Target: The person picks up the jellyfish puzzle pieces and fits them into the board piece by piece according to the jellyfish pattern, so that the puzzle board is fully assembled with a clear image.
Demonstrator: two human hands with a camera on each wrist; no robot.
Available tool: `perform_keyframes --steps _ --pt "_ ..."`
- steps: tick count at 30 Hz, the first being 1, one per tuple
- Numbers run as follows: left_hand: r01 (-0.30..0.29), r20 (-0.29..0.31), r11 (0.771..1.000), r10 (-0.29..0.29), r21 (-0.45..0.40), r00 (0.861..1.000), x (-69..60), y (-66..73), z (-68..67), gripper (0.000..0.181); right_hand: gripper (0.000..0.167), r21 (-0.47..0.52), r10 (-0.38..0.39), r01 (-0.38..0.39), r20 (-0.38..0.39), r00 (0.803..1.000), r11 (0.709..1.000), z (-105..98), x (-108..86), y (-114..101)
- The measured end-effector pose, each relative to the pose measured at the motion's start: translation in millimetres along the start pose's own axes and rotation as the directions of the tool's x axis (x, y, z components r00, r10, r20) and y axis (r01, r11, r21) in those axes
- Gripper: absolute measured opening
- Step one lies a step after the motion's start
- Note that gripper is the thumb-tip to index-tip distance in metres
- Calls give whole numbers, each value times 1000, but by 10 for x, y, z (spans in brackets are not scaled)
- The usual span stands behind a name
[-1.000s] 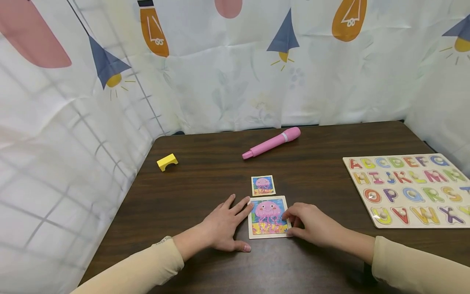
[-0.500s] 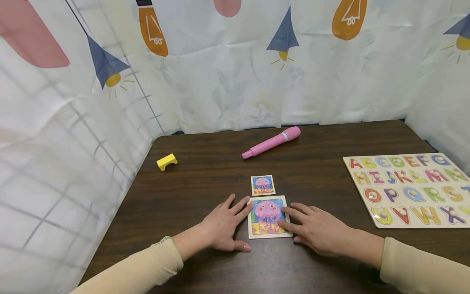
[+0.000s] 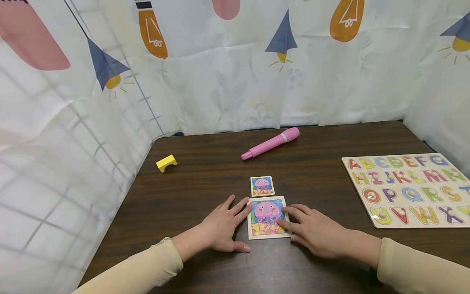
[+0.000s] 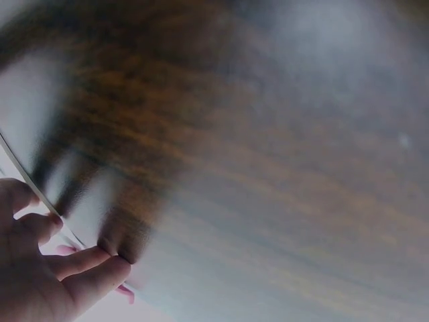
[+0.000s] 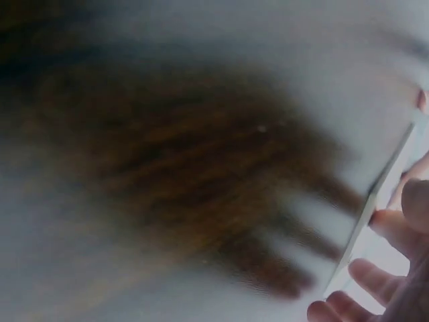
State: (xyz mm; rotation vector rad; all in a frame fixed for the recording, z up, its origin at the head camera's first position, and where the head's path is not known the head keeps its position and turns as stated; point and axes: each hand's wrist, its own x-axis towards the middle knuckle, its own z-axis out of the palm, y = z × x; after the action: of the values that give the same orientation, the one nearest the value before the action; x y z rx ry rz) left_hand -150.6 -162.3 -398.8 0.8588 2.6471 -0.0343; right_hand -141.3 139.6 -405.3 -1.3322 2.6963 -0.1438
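A square jigsaw puzzle (image 3: 267,216) with a pink jellyfish picture and a pale border lies flat on the table in the head view. At its left edge rests my left hand (image 3: 224,228), fingers spread and straight, the fingertips touching the border. My right hand (image 3: 319,230) lies over the opposite side, two extended fingertips on the picture and the thumb by the lower right corner. Directly above the puzzle is a smaller card (image 3: 262,186) bearing the same jellyfish. Both wrist views show the puzzle's thin edge beside the fingers (image 4: 97,278), mostly overexposed.
A pink toy microphone (image 3: 271,143) lies behind the card. To the far left sits a yellow arch block (image 3: 167,163). An alphabet peg board (image 3: 405,192) covers the right side of the dark wooden table (image 3: 198,183). Patterned curtains (image 3: 227,90) hang behind and beside it.
The right hand's curled fingers at the puzzle's right edge have straightened out and now rest on the picture. My left hand stays in the same place.
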Motion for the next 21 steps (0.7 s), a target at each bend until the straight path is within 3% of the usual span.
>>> perform_keyframes --steps 3,6,15,21 --pt "-1 -5 1000 1 4 1000 1 -2 3 106 47 81 15 -15 2 1000 997 -15 10 16" --pt "-3 -10 1000 3 6 1000 3 -4 4 106 46 101 5 -5 -1 1000 995 -20 16 31" --pt "5 6 1000 -5 3 1000 5 3 -9 107 50 -34 6 -6 -3 1000 999 14 -17 18" --pt "7 2 1000 -7 -18 1000 1 -2 2 107 51 -40 -1 1 7 1000 999 8 -20 9"
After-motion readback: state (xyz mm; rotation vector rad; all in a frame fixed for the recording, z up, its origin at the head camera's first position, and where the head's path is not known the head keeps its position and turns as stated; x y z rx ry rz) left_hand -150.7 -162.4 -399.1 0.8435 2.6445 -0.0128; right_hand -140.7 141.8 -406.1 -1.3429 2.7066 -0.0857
